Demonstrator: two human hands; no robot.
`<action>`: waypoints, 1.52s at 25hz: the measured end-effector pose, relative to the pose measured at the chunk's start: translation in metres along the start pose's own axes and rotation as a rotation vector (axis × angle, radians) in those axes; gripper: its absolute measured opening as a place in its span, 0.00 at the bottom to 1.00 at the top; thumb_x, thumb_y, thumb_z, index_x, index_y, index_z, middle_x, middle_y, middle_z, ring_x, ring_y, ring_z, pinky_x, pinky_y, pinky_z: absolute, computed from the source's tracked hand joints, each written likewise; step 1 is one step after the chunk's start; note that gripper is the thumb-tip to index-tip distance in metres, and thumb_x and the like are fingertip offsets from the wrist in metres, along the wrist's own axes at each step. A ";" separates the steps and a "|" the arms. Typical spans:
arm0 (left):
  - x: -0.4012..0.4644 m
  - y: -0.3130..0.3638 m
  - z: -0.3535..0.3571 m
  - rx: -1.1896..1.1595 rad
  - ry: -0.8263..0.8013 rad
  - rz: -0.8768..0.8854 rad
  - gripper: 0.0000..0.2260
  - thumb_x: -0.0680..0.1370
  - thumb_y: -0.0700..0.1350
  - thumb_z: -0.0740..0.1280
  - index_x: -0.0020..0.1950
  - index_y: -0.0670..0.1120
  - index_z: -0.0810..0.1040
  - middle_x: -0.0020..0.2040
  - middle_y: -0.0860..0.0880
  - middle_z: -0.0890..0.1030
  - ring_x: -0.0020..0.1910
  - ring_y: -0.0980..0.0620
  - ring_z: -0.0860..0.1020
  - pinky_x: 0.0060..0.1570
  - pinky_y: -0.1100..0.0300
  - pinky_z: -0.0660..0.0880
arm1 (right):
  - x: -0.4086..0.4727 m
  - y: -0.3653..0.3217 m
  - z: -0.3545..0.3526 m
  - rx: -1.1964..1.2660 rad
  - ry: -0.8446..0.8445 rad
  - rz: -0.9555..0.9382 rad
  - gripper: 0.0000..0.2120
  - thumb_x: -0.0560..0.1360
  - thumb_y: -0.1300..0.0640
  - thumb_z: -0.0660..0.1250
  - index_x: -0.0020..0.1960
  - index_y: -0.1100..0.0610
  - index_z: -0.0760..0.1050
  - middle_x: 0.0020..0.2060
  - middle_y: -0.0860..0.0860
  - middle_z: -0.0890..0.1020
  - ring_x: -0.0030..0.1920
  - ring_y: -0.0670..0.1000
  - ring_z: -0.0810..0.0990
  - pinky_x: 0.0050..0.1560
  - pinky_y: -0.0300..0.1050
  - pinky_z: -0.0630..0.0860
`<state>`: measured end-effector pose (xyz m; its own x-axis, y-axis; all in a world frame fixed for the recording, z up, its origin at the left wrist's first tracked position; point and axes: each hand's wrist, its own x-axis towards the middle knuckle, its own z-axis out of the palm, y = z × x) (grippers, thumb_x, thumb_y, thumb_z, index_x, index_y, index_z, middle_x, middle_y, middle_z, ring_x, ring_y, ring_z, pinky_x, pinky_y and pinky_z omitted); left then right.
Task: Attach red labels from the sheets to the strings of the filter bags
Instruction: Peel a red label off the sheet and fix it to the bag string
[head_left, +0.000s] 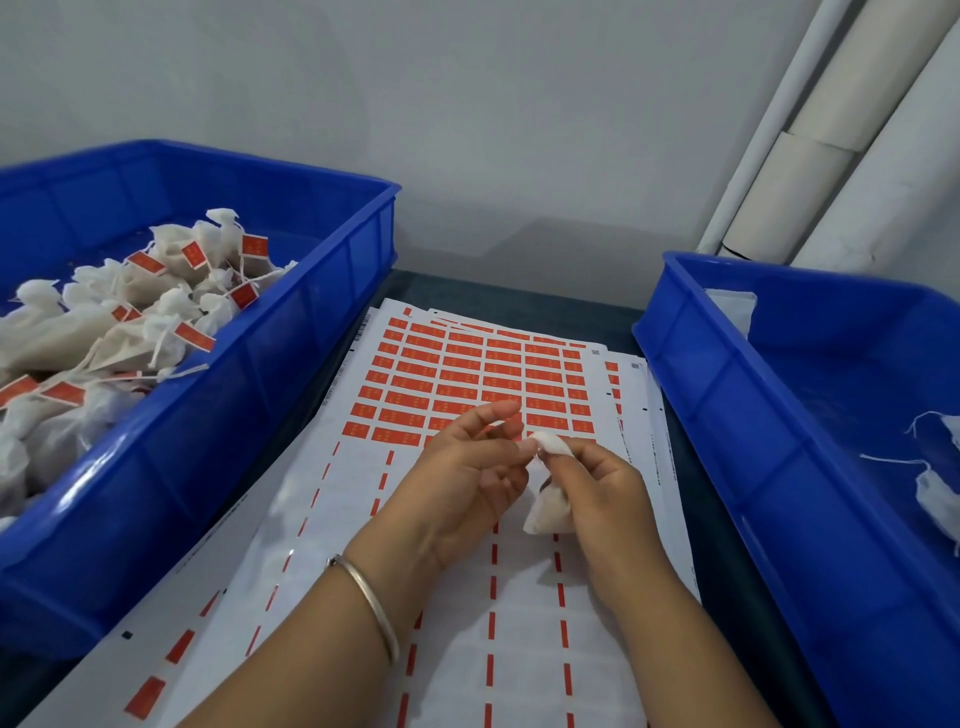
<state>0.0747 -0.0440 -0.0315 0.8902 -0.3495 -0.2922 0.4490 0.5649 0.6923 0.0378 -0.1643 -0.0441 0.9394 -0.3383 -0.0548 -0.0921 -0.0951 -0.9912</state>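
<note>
Hands working over label sheet (467, 374): right hand (597, 488) gripping filter bag (545, 514) upright, neck up; left hand (467, 467) pinching at bag top, w/ red labels lying just beyond fingertips, nearer left.

Two deep blue plastic crates (322, 312) stand on the dark desk (519, 296), one at each side. The left crate holds a heap of white gauze filter bags (104, 332), too many and too tangled to count; about ten red paper tags (195, 335) show among them. The right crate (727, 374) shows two bags (935, 499). One more bag (548, 512) sits between two hands. Several overlapping white label sheets (467, 374) lie between; exact number unclear.
</note>
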 end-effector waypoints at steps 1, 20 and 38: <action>0.000 0.000 0.000 0.020 0.028 0.019 0.14 0.70 0.28 0.68 0.50 0.44 0.80 0.43 0.45 0.84 0.43 0.46 0.84 0.38 0.57 0.79 | 0.000 0.000 0.000 0.065 -0.014 0.029 0.08 0.74 0.49 0.68 0.39 0.36 0.81 0.44 0.36 0.82 0.50 0.45 0.79 0.46 0.37 0.75; -0.004 -0.012 0.004 0.948 0.007 0.520 0.08 0.74 0.46 0.70 0.46 0.60 0.80 0.44 0.65 0.79 0.46 0.66 0.77 0.41 0.75 0.73 | 0.002 -0.006 -0.008 0.446 -0.198 0.219 0.09 0.73 0.55 0.67 0.42 0.48 0.85 0.44 0.50 0.86 0.47 0.49 0.84 0.48 0.45 0.81; 0.008 -0.016 -0.006 1.264 0.287 0.808 0.09 0.74 0.49 0.68 0.52 0.51 0.84 0.41 0.63 0.74 0.37 0.67 0.72 0.39 0.75 0.64 | 0.002 -0.003 -0.013 0.427 -0.519 0.243 0.20 0.76 0.69 0.55 0.63 0.54 0.72 0.31 0.51 0.74 0.27 0.46 0.74 0.27 0.37 0.72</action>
<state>0.0748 -0.0518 -0.0488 0.9083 -0.0346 0.4169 -0.3741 -0.5129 0.7726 0.0362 -0.1768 -0.0398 0.9545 0.1961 -0.2248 -0.2809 0.3371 -0.8986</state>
